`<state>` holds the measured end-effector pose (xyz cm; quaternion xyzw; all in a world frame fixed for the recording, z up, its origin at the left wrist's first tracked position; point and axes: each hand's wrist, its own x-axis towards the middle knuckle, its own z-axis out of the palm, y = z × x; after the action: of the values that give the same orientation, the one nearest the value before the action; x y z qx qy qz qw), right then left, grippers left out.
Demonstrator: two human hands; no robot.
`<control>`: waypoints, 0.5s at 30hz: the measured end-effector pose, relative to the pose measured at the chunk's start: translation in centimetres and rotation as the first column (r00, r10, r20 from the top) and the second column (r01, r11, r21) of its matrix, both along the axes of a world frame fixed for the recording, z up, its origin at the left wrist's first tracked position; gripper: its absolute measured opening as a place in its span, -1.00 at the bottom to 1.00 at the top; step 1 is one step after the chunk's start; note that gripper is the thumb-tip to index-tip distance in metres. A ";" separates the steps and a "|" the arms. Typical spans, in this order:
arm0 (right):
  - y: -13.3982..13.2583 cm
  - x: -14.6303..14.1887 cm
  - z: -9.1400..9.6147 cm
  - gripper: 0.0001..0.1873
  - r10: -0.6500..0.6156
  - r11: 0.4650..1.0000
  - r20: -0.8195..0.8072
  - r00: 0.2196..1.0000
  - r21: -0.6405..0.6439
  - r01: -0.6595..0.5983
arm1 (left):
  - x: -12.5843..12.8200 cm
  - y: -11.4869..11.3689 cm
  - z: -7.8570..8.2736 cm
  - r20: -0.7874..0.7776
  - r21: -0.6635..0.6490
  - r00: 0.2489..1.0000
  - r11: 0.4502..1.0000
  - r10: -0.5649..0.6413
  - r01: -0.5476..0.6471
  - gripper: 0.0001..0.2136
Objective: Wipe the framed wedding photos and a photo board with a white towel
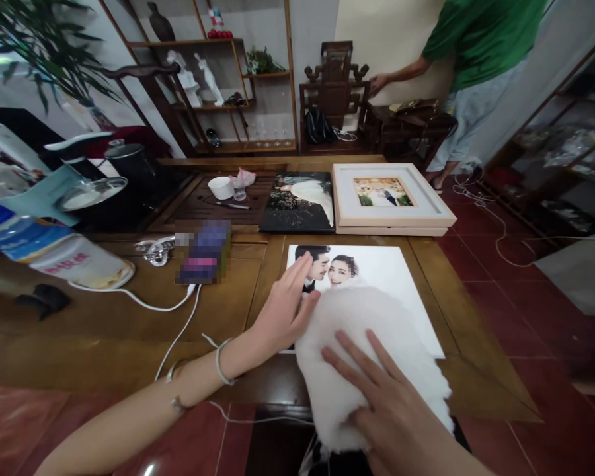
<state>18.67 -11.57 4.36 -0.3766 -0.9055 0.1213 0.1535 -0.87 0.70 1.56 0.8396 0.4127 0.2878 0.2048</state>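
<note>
A large wedding photo print (406, 277) with a white background lies on the wooden table. My left hand (288, 301) rests along its left side, fingers stretched out and thumb apart. Over the lower part of the photo is a white, soft cloth (371, 311) with a ragged edge, hanging past the table's front edge. My right hand (377, 383) lies on this cloth with its fingers spread, pressing it flat rather than gripping it. The photo's lower middle is hidden under the cloth.
Behind the photo are a dark photo panel (282, 215) and stacked pale frames (344, 198). To the left lie a phone (205, 254) with white cables and a plastic bottle (79, 254). A tea tray (188, 201) holds a white cup (221, 188). A person in green (480, 46) stands at back right.
</note>
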 end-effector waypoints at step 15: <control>11.4 2.6 1.2 -0.47 -0.287 0.952 0.027 0.958 -0.102 0.288 | 0.7 -0.1 0.0 -0.168 -0.013 0.986 1.000 -0.002 0.000 -0.56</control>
<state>21.23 -0.13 5.59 -0.5126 -0.8343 0.1429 0.1441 -0.17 0.60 1.58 0.8598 0.4297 0.2134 0.1750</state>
